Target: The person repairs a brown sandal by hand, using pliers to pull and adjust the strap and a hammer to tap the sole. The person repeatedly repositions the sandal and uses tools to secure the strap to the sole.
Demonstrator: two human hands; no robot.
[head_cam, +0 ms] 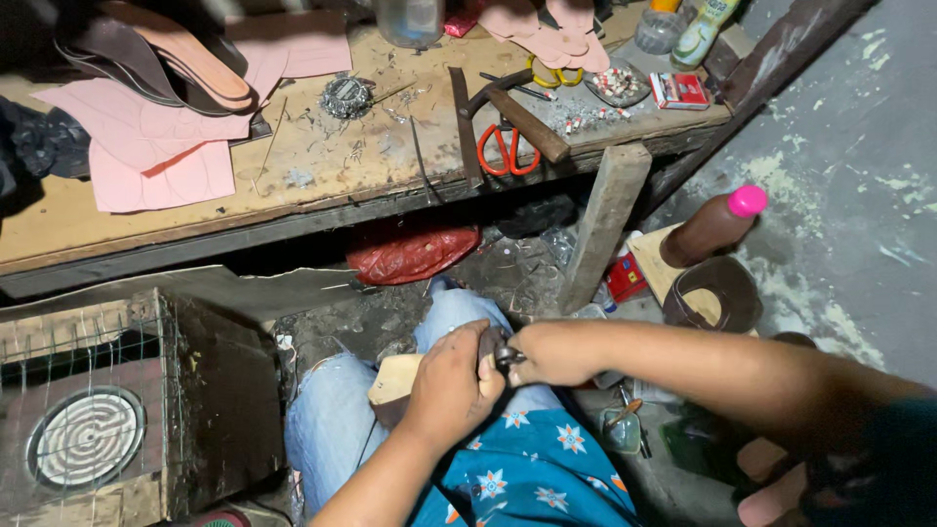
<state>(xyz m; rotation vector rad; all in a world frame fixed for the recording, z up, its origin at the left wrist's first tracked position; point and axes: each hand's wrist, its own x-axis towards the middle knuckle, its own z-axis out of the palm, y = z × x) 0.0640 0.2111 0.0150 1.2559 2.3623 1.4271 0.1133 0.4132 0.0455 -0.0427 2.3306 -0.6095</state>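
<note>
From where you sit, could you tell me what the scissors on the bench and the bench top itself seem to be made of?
The scissors look like dull grey metal blades with glossy orange handles, probably plastic. The bench top appears to be bare, unfinished wood: pale tan, scuffed, stained and strewn with small scraps.

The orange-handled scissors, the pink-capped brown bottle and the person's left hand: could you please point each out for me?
orange-handled scissors (pixel 506 148), head view, on the handle loops.
pink-capped brown bottle (pixel 711 228), head view, on its brown body.
left hand (pixel 451 379), head view, on the back of the hand.
</note>
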